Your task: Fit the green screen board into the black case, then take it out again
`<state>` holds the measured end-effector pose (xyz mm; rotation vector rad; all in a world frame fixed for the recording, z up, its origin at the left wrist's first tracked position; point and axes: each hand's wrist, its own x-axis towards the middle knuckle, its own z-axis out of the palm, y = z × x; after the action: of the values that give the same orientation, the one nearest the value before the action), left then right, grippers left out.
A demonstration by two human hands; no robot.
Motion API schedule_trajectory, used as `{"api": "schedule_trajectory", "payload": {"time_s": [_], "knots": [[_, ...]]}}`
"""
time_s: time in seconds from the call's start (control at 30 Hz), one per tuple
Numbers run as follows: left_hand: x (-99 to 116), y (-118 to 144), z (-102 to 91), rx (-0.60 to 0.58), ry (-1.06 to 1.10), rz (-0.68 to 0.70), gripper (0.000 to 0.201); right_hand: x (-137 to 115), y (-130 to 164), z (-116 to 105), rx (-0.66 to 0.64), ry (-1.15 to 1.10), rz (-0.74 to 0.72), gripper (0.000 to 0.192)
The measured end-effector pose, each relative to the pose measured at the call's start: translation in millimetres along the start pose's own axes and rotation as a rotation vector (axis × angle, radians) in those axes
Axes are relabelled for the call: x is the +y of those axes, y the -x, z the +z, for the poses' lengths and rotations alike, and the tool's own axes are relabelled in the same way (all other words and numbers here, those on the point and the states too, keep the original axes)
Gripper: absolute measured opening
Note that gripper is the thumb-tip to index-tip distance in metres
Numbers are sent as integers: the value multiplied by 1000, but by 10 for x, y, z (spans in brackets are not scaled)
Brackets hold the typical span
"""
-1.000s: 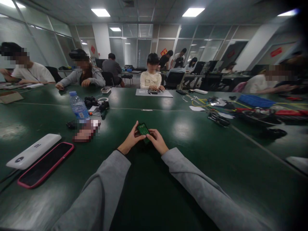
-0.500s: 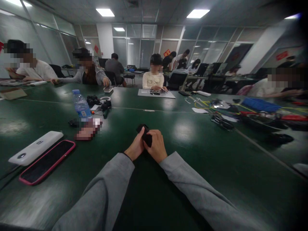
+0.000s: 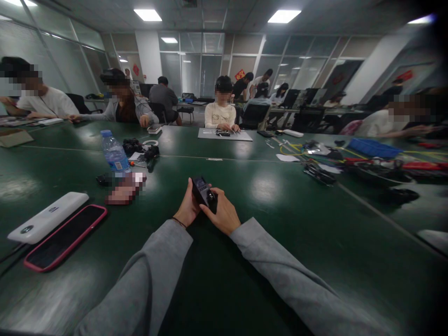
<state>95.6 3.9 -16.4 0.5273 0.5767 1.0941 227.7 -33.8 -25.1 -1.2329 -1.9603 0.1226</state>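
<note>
A small black device (image 3: 202, 190) is held upright just above the dark green table (image 3: 280, 219), straight in front of me. My left hand (image 3: 189, 208) wraps its left side and back. My right hand (image 3: 224, 213) grips its right side, with a finger pressed against its front near the lower edge. Both of my arms wear grey sleeves. The device's face shows some small details that are too small to make out.
A pink-cased phone (image 3: 65, 237) and a white power bank (image 3: 47, 223) lie at the left. A water bottle (image 3: 114, 154) and small black parts (image 3: 143, 150) stand beyond. Cables and tools (image 3: 318, 171) and a blue tray (image 3: 371, 147) clutter the right. Several people sit across the table.
One second ago the hands showed a green board face up. The object has since been turned over and now stands upright with its black side toward me.
</note>
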Motion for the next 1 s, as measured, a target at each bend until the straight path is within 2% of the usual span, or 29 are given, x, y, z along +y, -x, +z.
{"api": "schedule_trajectory", "payload": {"time_s": [0.1, 0.27, 0.57, 0.9, 1.0], "knots": [[17, 24, 14, -11, -12, -21, 72, -19, 3, -14, -18, -14, -31, 58], [55, 76, 63, 16, -29, -15, 72, -48, 1, -49, -48, -16, -72, 50], [42, 62, 44, 15, -18, 15, 65, -19, 11, -1, -23, -12, -93, 40], [38, 46, 24, -18, -80, -15, 71, 13, 12, 25, -15, 45, -87, 48], [12, 19, 11, -10, -74, 31, 69, 18, 15, 36, -31, 77, -72, 46]]}}
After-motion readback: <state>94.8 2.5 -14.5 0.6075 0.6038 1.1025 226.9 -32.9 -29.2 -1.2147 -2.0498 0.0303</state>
